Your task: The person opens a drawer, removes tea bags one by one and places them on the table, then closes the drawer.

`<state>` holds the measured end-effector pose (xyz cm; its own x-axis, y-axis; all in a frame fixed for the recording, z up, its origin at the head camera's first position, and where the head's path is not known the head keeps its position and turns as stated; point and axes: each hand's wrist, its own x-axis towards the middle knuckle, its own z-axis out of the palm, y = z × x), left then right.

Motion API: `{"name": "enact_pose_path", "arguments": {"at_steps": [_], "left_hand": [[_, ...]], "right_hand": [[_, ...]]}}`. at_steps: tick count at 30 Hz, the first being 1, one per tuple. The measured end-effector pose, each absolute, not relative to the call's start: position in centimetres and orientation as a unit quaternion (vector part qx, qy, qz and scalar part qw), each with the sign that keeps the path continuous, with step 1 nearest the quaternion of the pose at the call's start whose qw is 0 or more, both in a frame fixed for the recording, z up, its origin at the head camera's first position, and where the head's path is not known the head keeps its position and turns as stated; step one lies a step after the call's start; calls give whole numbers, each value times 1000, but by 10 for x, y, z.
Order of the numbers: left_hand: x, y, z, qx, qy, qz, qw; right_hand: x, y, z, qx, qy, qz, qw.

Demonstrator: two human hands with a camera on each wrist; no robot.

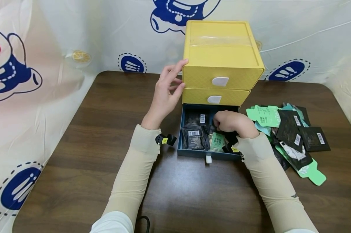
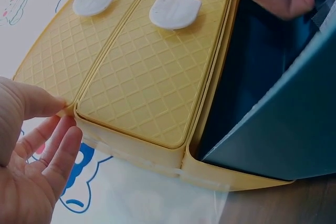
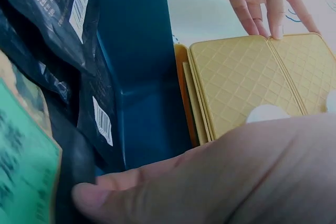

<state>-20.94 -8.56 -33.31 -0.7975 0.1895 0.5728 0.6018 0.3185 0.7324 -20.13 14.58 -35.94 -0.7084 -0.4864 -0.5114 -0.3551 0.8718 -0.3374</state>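
Note:
A yellow drawer box (image 1: 219, 53) stands at the back of the table with its dark blue bottom drawer (image 1: 181, 152) pulled out. Black packets (image 1: 194, 139) and a green-labelled packet (image 1: 217, 141) lie inside. My left hand (image 1: 168, 94) rests on the box's left front edge; its thumb touches the seam between the upper drawers, fingers fairly straight. Inside the drawer, my right hand (image 1: 233, 123) has its fingers curled. The right wrist view shows its thumb and fingers pinching a black packet (image 3: 71, 166); part of that packet is hidden.
Beside the drawer on the right lies a loose pile of black packets (image 1: 289, 129) and green packets (image 1: 265, 116). White tabs (image 1: 220, 81) mark the two upper drawers, which are pushed in. A patterned cloth (image 1: 100, 35) hangs behind the brown table (image 1: 105, 136).

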Motion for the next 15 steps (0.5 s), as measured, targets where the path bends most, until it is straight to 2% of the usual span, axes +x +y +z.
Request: {"name": "enact_pose_path", "arguments": {"at_steps": [4, 15], "left_hand": [[-210, -86, -333, -252, -788, -527, 196], [-210, -86, -333, -255, -785, -531, 193]], "right_hand": [[-204, 147, -360, -248, 918, -133, 280], [-204, 150, -358, -273, 906, -186, 265]]}}
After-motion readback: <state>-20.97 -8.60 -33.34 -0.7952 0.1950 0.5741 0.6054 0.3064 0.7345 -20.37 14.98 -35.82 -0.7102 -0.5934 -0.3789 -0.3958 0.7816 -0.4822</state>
